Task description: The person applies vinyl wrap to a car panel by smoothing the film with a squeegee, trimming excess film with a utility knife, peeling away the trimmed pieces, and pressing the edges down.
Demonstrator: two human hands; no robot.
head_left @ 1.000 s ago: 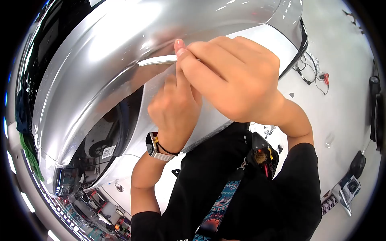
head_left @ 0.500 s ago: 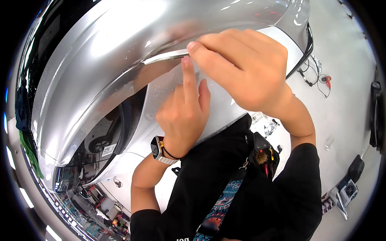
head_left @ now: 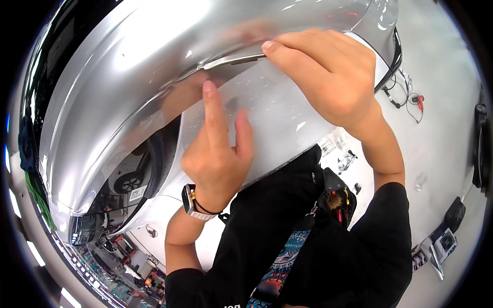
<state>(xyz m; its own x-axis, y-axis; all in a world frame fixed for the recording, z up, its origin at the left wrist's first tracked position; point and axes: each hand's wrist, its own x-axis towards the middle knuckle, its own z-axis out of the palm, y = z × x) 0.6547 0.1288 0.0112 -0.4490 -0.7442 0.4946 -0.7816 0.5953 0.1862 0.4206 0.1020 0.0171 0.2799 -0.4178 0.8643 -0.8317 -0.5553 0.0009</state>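
Note:
My right hand [head_left: 334, 77] pinches one end of a slim, shiny metal trim strip [head_left: 231, 60] with a pointed far tip. That tip lies at the crease of a silver car's body panel [head_left: 118, 97], above the wheel. Whether the strip is fixed there I cannot tell. Below and left of the strip, my left hand [head_left: 213, 154] has its index finger stretched up and its thumb apart, holding nothing. The fingertip is just under the strip's tip, near the panel; contact is unclear. Water droplets dot the lower panel [head_left: 267, 97].
A wheel [head_left: 128, 182] shows at lower left. Green cloth [head_left: 38, 197] hangs at far left. A pouch with a brush [head_left: 336, 200] is at my waist. Cables and a red-handled item [head_left: 420, 102] lie on the floor right, with black gear [head_left: 454, 213] lower down.
My right hand has shifted right and slightly up with the trim strip. My left hand has moved left and down, its index finger leaving the strip's underside near the right fingertips.

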